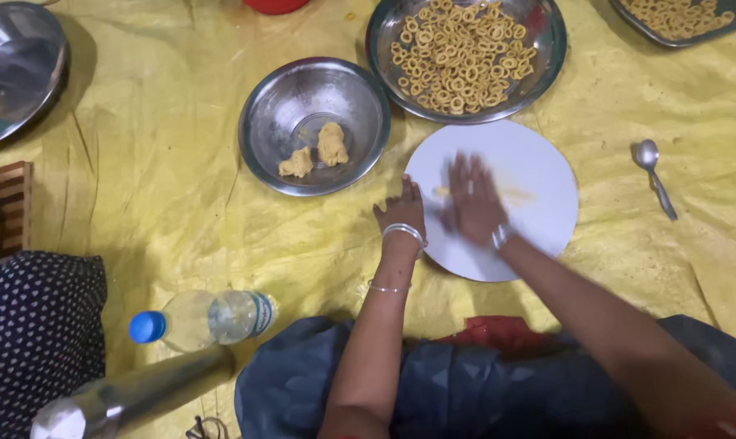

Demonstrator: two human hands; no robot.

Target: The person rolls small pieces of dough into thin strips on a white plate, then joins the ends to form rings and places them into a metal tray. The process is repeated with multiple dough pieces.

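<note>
Rolling dough strip | right hand fingers spread flat | left hand fingers together, plate edge

Steel bowl with two dough lumps sits on the yellow sheet, just beside a steel dish of ring-shaped snacks. Spoon lies well right. Blue-capped plastic bottle lies on its side lower left, wooden crate at left edge.

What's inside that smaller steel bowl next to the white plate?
Two lumps of yellowish dough lie in the steel bowl, with a floury film. Nothing covers it; only what is beneath the lumps is hidden.
</note>
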